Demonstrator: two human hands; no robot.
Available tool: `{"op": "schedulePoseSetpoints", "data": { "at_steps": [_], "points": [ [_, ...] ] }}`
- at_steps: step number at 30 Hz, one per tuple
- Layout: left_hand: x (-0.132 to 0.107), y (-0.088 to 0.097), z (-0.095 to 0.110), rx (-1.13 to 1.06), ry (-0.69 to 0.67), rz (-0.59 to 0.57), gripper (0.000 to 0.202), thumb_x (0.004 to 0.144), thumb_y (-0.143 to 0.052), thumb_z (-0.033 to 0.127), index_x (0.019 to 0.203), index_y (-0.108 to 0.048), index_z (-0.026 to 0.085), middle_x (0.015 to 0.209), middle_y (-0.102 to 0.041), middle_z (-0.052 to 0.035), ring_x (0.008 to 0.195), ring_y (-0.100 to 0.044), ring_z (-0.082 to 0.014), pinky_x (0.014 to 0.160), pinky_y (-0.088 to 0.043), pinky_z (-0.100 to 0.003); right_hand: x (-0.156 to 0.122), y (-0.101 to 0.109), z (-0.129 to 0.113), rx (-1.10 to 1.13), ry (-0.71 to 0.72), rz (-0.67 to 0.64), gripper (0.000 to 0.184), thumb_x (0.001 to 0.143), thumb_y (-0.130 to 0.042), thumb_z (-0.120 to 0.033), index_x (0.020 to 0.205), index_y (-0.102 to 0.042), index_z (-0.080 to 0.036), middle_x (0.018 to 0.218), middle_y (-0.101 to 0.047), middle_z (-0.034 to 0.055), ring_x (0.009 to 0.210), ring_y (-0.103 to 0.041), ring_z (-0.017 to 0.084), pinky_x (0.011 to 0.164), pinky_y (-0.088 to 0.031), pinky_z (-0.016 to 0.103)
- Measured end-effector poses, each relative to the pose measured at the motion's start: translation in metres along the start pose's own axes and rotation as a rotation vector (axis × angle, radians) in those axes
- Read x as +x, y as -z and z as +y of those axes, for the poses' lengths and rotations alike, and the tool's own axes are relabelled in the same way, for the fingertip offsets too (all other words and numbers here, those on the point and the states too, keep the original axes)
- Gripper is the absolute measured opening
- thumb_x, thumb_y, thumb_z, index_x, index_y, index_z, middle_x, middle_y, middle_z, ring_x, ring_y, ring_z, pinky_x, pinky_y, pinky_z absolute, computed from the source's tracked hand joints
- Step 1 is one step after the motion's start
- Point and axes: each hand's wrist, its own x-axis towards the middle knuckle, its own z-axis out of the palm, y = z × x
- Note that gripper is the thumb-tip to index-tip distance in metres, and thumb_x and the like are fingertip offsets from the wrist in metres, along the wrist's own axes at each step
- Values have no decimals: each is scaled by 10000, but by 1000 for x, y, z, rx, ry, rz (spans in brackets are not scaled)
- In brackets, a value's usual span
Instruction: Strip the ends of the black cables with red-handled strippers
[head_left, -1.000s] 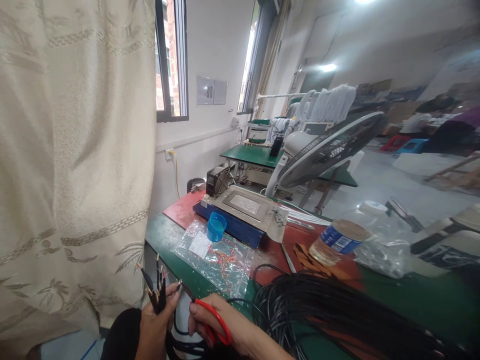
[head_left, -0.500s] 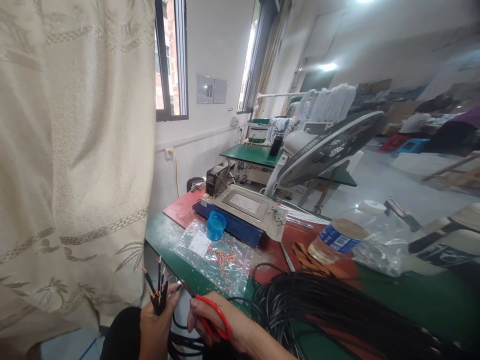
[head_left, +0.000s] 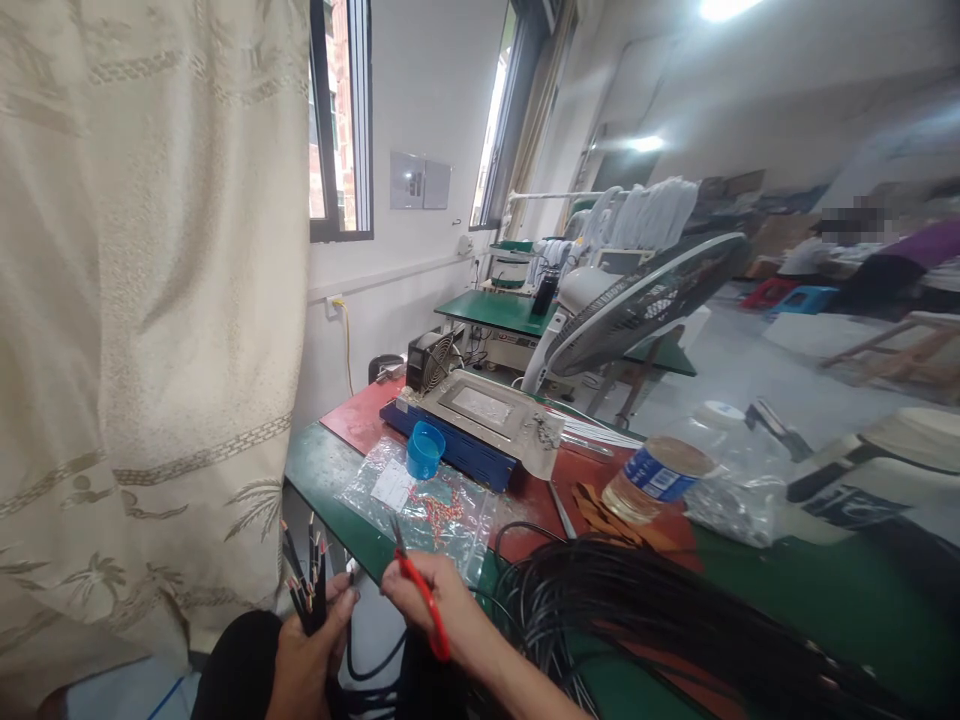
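Below, a large coil of black cable (head_left: 675,620) is being kept on the green table (head_left: 322,470), just right of both hands. Red-handled scissors (head_left: 420,595) are being gripped by the right hand (head_left: 431,605), while a bundle of black stripped-end wires (head_left: 307,590) is being clasped upright in the left hand (head_left: 307,655).

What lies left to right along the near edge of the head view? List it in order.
Curtain → left hand gripping a bundle of cable ends → right hand holding red-handled scissors → coil of black cable.
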Motion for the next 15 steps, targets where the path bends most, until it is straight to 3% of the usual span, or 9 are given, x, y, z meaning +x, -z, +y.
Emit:
{"op": "schedulePoseSetpoints", "data": {
  "at_steps": [4,9,12,15],
  "points": [
    [-5,0,4,3,-20,-40,842,434,-790,441,1125,-493,64,424,-350,75,414,-265,-12,413,-169,-134,-7,-24,6,-313,155,46,166,710,-545,-288,626,-549,-145,623,-498,16,612,-440,117,554,-305,229],
    [-16,-4,6,-31,0,-68,914,350,-802,471,1106,-506,52,408,-299,84,409,-236,-17,406,-150,-147,-12,-43,8,-321,218,35,214,662,-523,-286,561,-383,-159,581,-456,19,566,-421,134,528,-297,244],
    [-14,-3,5,-29,7,-120,883,370,-794,493,1095,-507,79,435,-304,81,416,-248,-17,399,-173,-139,-21,-33,-9,-301,196,90,187,701,-482,-275,577,-392,-168,584,-447,14,571,-425,131,535,-293,246],
    [5,3,3,-24,-28,-215,804,391,-747,578,1056,-536,178,533,-466,31,409,-281,-33,355,-198,-153,-37,1,-34,-159,187,250,214,730,-497,-322,601,-419,-171,572,-391,-2,556,-367,110,531,-276,237]
  ]
}}
